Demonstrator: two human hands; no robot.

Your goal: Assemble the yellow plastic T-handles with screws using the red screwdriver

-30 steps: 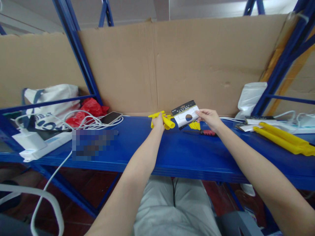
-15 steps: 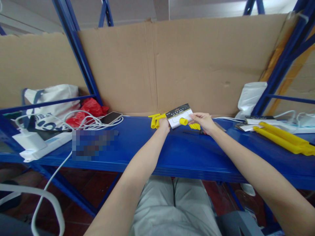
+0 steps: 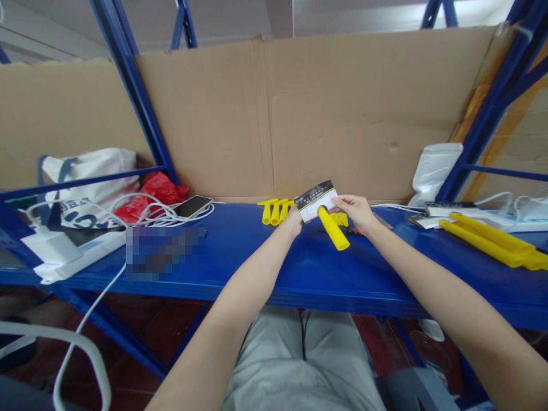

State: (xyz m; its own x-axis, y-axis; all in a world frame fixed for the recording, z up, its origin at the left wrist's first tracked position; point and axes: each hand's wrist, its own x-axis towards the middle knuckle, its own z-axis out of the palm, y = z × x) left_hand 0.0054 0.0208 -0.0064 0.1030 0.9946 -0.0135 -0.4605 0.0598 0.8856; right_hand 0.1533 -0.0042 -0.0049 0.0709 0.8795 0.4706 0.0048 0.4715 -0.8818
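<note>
A black-and-white printed card [image 3: 309, 200] is held up over the blue table between my two hands. My left hand [image 3: 295, 222] grips its left edge, with most fingers hidden behind it. At the right edge, my right hand [image 3: 354, 209] pinches the card between thumb and fingers. A yellow plastic tube [image 3: 333, 228] pokes through the card and slants toward me, its near end lower right. Several yellow tube-shaped pieces [image 3: 274, 212] lie beyond my left hand. Another yellow piece [image 3: 341, 219] is partly hidden behind the tube and my right hand.
Long yellow pieces [image 3: 492, 242] and more printed cards [image 3: 449, 210] lie on the right. To the left are a phone [image 3: 194, 206], white cables [image 3: 158, 212], a red plastic bag [image 3: 154, 191] and a power strip [image 3: 85, 260]. A cardboard sheet [image 3: 342, 114] stands at the back.
The yellow tube, earlier a short end at the card, now extends well out toward me. The card has shifted slightly right with my left hand, uncovering more yellow pieces.
</note>
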